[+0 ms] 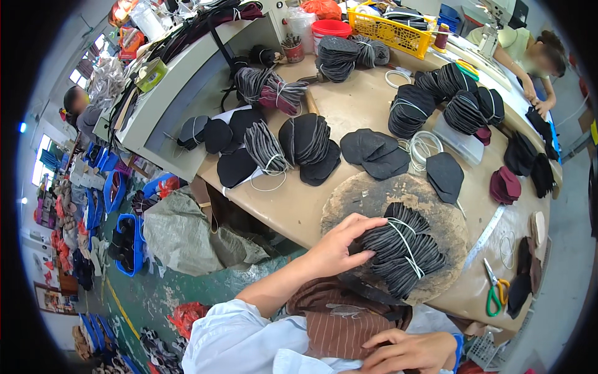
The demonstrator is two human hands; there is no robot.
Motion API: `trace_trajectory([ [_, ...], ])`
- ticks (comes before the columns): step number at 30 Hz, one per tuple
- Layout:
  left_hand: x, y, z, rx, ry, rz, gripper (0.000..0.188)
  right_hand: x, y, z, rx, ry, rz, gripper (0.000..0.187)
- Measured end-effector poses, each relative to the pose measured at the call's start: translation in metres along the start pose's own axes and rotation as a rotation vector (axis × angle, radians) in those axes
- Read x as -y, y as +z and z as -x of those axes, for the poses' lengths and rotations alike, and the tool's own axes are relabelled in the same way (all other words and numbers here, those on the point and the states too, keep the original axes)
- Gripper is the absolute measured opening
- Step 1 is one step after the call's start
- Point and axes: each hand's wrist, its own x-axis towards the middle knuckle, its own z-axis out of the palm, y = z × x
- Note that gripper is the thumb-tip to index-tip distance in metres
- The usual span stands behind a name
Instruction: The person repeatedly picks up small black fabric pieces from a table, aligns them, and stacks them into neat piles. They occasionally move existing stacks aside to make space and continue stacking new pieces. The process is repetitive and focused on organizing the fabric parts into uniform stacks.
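"At the near edge of the tabletop (280, 202), what's gripped?"

"My left hand (340, 248) touches the black tied bundle (408, 249) on the round block (445, 218), thumb and fingers apart; whether pinching, I cannot tell."

"And right?"

"My right hand (411, 351) lies loosely spread on striped cloth (336, 330); scissors (496, 282) rest near the right corner."

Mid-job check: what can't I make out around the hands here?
Head view, every item:
Underside of the tied bundle of thin black pieces: hidden by its upper layers.
Middle of the round, worn wooden block: covered by that bundle.
Palm of the right hand, and any grip on the brown striped cloth: hidden by the hand's back.
Marks on the long white strip: too small.
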Motion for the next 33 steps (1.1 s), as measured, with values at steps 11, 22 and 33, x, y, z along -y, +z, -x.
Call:
trace_trajectory([
  [11,-0.002,-0.001,0.000,0.014,-0.016,0.007,0.062,0.005,-0.011,0.009,0.168,-0.135,-0.103,0.061],
  [22,-0.001,0.000,-0.001,0.003,0.021,-0.022,0.062,-0.004,0.005,0.018,0.170,-0.183,-0.151,0.062],
  [33,-0.002,0.000,-0.001,0.011,-0.012,-0.005,0.061,0.002,-0.009,0.007,0.323,-0.259,-0.155,0.053],
])
